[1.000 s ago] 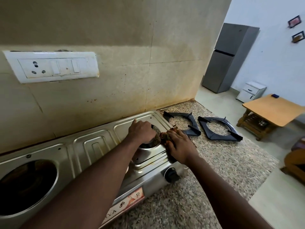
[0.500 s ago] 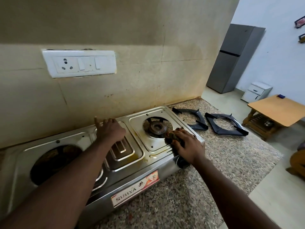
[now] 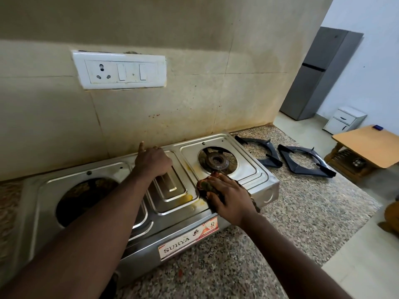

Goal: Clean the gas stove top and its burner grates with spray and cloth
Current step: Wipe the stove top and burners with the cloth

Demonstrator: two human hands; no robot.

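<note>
The steel two-burner gas stove (image 3: 254, 169) stands on the granite counter against the tiled wall. My right hand (image 3: 228, 197) presses a dark brownish cloth (image 3: 206, 184) onto the stove top, just in front of the right burner (image 3: 217, 161). My left hand (image 3: 153, 160) rests on the raised middle panel of the stove, fingers curled and one finger pointing up toward the wall. Yellow grime lies on the steel between my hands. Both black burner grates (image 3: 263, 151) (image 3: 306, 161) lie on the counter to the right of the stove. No spray bottle is in view.
The left burner opening (image 3: 86, 199) is dark and bare. A white switch and socket plate (image 3: 121, 70) sits on the wall above. The counter (image 3: 302, 212) ends at the right; beyond it stand a grey fridge (image 3: 317, 74), a small white drawer unit (image 3: 343, 123) and a wooden table (image 3: 371, 145).
My left hand left the right burner and moved onto the stove's middle panel. My right hand with the cloth slid left and toward the front edge. The view shifted left.
</note>
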